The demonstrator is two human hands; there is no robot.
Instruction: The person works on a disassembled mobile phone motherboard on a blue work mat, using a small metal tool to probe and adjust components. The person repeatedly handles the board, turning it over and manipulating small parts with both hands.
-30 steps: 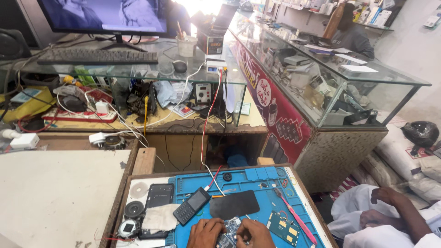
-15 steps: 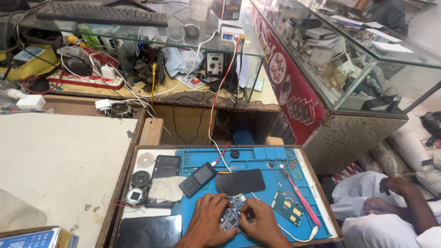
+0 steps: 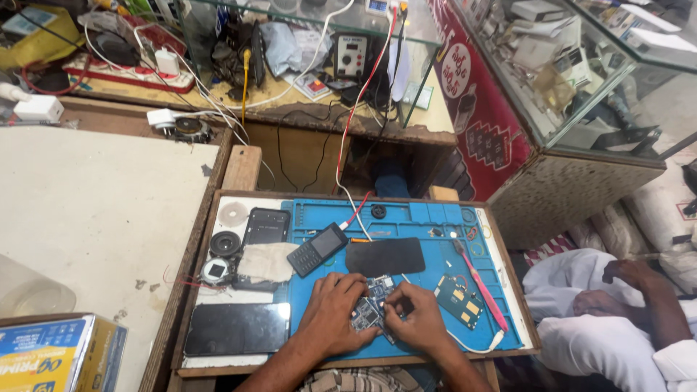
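step: working circuit board (image 3: 369,311) on blue mat (image 3: 406,218) | left hand (image 3: 330,313) presses flat, pinning it | right hand (image 3: 412,319) fingertips pinch board edge | advice: keep board steady, light pressure

Item under work: one small circuit board (image 3: 369,308), blue-green, roughly rectangular, populated with metal shielding cans and small components on the upward face. It lies flat, component side up, on the blue work mat (image 3: 406,218) near the mat's front edge, angled slightly so its long axis runs from lower left to upper right. Its upper end sits just below the black rectangular pad on the mat. The left hand (image 3: 330,316) rests on its left edge, fingers covering part of it; the right hand (image 3: 415,323) presses against its right side, fingertips on the board. The lower end is hidden between both hands. Any tool held there cannot be made out.
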